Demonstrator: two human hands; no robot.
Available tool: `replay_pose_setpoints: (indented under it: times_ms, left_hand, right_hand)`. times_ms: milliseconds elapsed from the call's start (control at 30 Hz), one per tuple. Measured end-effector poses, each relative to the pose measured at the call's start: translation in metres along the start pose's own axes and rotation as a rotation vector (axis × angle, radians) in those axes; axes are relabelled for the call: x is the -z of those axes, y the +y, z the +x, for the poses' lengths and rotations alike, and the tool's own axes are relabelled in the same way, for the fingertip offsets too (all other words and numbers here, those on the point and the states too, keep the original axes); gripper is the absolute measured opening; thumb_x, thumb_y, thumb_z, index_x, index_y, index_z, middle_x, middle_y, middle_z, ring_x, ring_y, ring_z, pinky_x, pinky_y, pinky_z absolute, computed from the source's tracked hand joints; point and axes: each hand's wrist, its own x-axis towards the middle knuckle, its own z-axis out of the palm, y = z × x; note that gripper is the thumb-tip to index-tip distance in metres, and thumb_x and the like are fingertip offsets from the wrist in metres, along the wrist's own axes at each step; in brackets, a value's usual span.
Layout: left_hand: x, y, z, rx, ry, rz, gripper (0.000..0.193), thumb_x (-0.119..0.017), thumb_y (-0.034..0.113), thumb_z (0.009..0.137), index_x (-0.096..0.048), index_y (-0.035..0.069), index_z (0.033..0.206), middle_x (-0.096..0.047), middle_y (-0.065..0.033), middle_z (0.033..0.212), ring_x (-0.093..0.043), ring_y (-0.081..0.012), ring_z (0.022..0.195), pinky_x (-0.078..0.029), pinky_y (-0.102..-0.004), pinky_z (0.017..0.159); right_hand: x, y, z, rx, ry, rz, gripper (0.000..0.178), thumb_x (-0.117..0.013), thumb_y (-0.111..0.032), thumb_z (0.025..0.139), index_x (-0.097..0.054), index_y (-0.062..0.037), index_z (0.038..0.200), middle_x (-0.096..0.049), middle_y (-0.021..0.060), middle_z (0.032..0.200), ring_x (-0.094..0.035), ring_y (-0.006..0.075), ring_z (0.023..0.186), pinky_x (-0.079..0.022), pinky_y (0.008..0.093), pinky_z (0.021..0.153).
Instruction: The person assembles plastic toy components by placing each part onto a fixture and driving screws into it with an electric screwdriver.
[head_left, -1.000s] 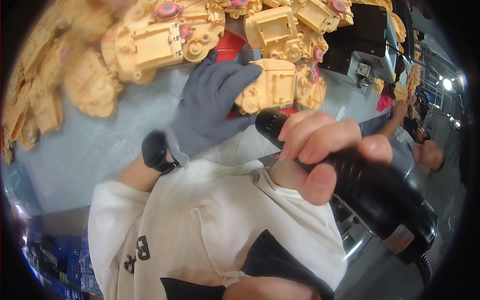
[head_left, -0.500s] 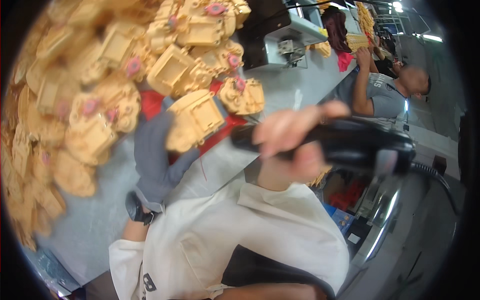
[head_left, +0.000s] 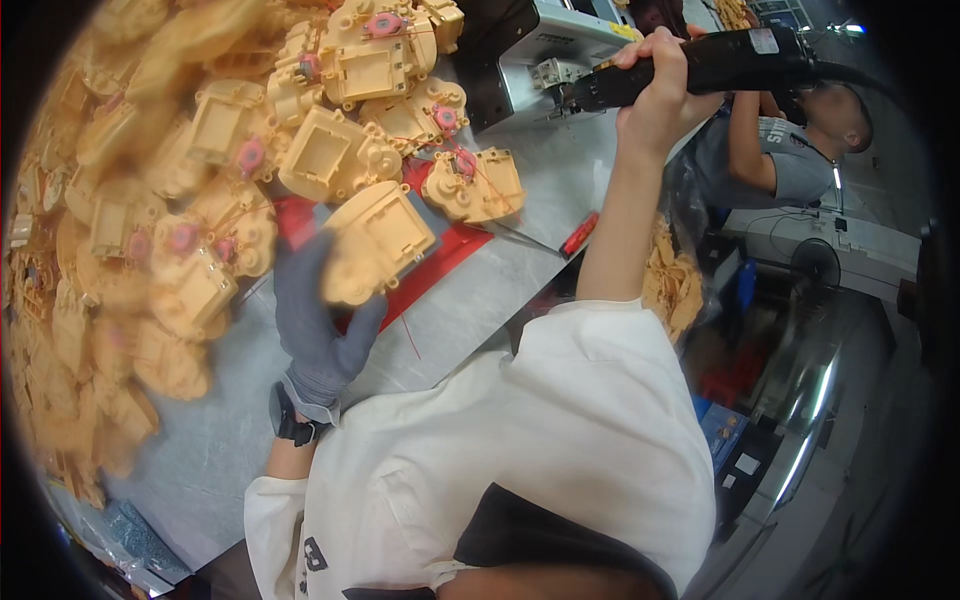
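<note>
Your gloved left hand (head_left: 315,315) curls round the lobed end of a yellow housing (head_left: 390,235), thumb along its near edge and fingers on the far side. The housing sits over a grey block (head_left: 432,228) and a red strip (head_left: 440,268) on the table (head_left: 460,315), with other housings crowding close. Your bare right hand (head_left: 660,85) is wrapped round a black power driver (head_left: 730,62), its narrow end just beside a small metal mechanism (head_left: 556,74) on a boxy device (head_left: 525,45) — whether they touch, you cannot tell from here.

If your left grip slackens, the housing could twist off the block; its rounded, uneven edge offers little to pin. The driver's tip could miss the mechanism if it comes in askew. A thin red wire (head_left: 410,335) lying near the housing might get trapped beneath it.

The housing's long axis slants, lobed end toward lower left, framed end toward upper right — its rectangular recess faces up. The driver lies nearly level, tip pointing left.
</note>
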Motion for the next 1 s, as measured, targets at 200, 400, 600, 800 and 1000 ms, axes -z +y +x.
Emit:
replay_pose_setpoints:
  times_ms: [200,400,600,800,1000]
  left_hand:
    - [0.004,-0.001,0.007,-0.069,0.001,-0.033,0.060,-0.067,0.011,0.068,-0.045,-0.001,0.123,-0.054,-0.0188,0.115,-0.052,-0.0354,0.103,-0.041,-0.0392,0.091]
    - [0.008,0.001,0.004,-0.024,0.014,0.022,0.061,-0.067,0.014,0.066,-0.045,0.000,0.121,-0.054,-0.0188,0.109,-0.051,-0.0376,0.099,-0.035,-0.0453,0.098]
    - [0.003,0.000,0.001,-0.101,0.025,0.019,0.063,-0.070,0.017,0.067,-0.044,0.000,0.122,-0.054,-0.0188,0.109,-0.052,-0.0364,0.100,-0.030,-0.0489,0.102]
    - [0.003,-0.002,0.000,-0.101,-0.011,0.065,0.070,-0.070,0.017,0.068,-0.039,-0.001,0.128,-0.051,-0.0193,0.115,-0.053,-0.0320,0.102,-0.042,-0.0375,0.089]
    - [0.001,-0.001,0.003,0.015,0.015,-0.016,0.065,-0.072,0.019,0.068,-0.044,0.000,0.123,-0.055,-0.0184,0.107,-0.052,-0.0353,0.097,-0.036,-0.0449,0.094]
  right_hand:
    - [-0.020,-0.063,-0.073,-0.182,-0.137,0.139,0.042,-0.048,-0.009,0.080,-0.038,-0.0031,0.120,-0.046,0.0075,0.067,-0.049,0.0194,0.051,-0.044,0.0387,0.053]
    - [-0.039,-0.066,-0.053,0.016,-0.068,0.018,0.039,-0.049,-0.013,0.081,-0.035,-0.0043,0.116,-0.049,0.0069,0.067,-0.050,0.0186,0.053,-0.044,0.0384,0.059]
    - [-0.006,-0.010,-0.001,0.058,0.273,0.016,0.037,-0.059,0.002,0.077,-0.043,0.0033,0.110,-0.052,0.0109,0.070,-0.052,0.0173,0.048,-0.047,0.0272,0.048]
    - [-0.009,-0.002,-0.001,-0.001,0.133,-0.081,0.035,-0.057,0.002,0.078,-0.040,0.0039,0.109,-0.050,0.0092,0.060,-0.049,0.0178,0.045,-0.048,0.0317,0.048]
    - [-0.011,-0.029,-0.057,-0.103,0.081,-0.040,0.042,-0.059,-0.003,0.075,-0.039,0.0045,0.111,-0.051,0.0094,0.059,-0.050,0.0161,0.045,-0.046,0.0290,0.049]
